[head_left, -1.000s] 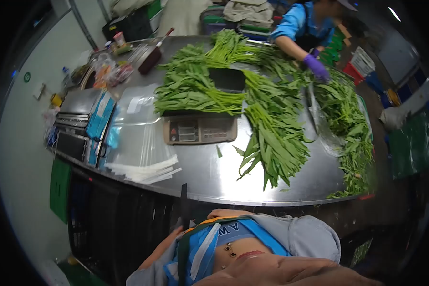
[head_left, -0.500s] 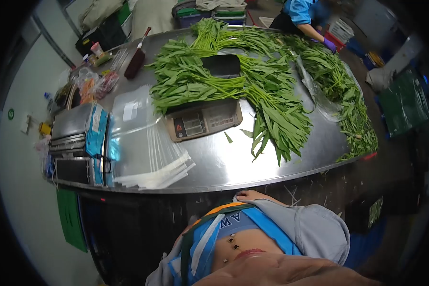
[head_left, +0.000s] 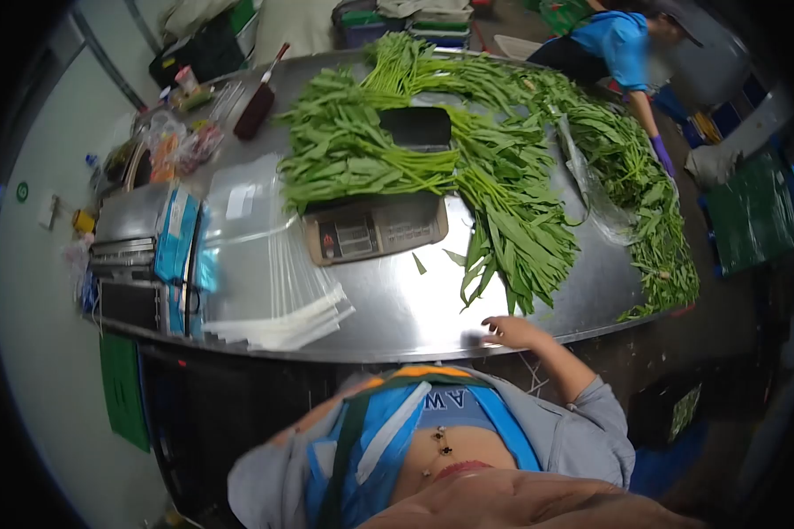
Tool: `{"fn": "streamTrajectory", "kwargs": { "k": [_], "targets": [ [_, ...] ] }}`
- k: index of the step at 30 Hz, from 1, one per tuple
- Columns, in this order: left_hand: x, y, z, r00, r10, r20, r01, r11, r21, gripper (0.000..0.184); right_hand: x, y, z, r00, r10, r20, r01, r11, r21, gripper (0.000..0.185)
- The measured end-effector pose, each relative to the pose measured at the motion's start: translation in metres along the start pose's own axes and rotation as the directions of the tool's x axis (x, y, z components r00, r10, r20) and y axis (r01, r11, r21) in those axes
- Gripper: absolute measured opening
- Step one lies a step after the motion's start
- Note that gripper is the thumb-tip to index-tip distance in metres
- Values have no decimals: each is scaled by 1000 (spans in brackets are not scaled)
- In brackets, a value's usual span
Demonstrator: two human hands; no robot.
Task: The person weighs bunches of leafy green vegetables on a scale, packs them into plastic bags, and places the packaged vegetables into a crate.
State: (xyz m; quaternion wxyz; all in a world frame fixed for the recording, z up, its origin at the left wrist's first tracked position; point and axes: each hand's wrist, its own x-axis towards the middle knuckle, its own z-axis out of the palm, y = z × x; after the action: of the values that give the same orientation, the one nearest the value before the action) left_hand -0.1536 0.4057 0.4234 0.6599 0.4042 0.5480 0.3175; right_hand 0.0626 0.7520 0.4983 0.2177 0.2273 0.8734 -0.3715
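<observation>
My right hand (head_left: 512,332) is over the front edge of the metal table (head_left: 397,304), fingers apart and slightly curled. Beside its fingertips is a small dark blur that I cannot make out. Just beyond the hand lie long-stemmed leafy greens (head_left: 525,238), their leaf ends toward me. More bunches rest across the weighing scale (head_left: 379,231), covering much of its top; its keypad side faces me. Flat clear plastic bags (head_left: 256,264) are stacked left of the scale. My left hand is out of sight; only part of that arm shows beside my body.
A blue-sided machine (head_left: 176,238) stands at the table's left end. Behind it are bagged items (head_left: 163,150) and a dark red, long-handled object (head_left: 254,110). A co-worker in blue (head_left: 622,48) leans over greens at the right edge. A green crate (head_left: 750,207) stands beyond.
My right hand has risen from near my waist to over the table edge, its forearm now showing. The co-worker's purple-gloved hand has moved down along the right edge.
</observation>
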Motion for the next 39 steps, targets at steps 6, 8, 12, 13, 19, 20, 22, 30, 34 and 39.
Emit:
{"fn": "streamTrajectory", "kwargs": {
  "k": [6,8,12,13,19,20,22,30,34,39],
  "targets": [
    [53,113,-54,974,-208,-88,196,586,786,31,58,25,-88,976,-97,-193,91,995,-37,52],
    [104,120,-53,970,143,-195,53,660,749,30,92,28,-102,869,-69,-491,136,985,102,55],
    [188,174,-5,887,372,-273,-134,775,617,34,146,37,-102,593,125,-795,145,955,259,73],
    [194,160,6,840,514,-173,-327,735,594,31,148,39,-103,562,146,-814,92,967,237,78],
    [163,123,-2,962,43,-270,-62,996,-63,31,173,49,-166,505,60,-861,-97,995,12,98],
    [161,117,-5,962,35,-269,-53,997,-59,31,187,52,-174,531,51,-846,-120,993,-16,105],
    [159,109,-18,902,28,-431,-129,970,-207,31,210,55,-182,580,106,-808,-191,982,-8,107],
    [167,103,-43,900,14,-435,-57,995,-87,31,243,48,-104,681,-45,-730,-295,897,-330,91],
    [173,106,-50,919,-9,-394,-39,993,-112,32,235,50,-111,657,-76,-750,-217,934,-284,90],
    [180,114,-54,925,42,-377,-28,999,43,32,254,56,-136,688,158,-708,-433,872,-226,101]
  ]
}}
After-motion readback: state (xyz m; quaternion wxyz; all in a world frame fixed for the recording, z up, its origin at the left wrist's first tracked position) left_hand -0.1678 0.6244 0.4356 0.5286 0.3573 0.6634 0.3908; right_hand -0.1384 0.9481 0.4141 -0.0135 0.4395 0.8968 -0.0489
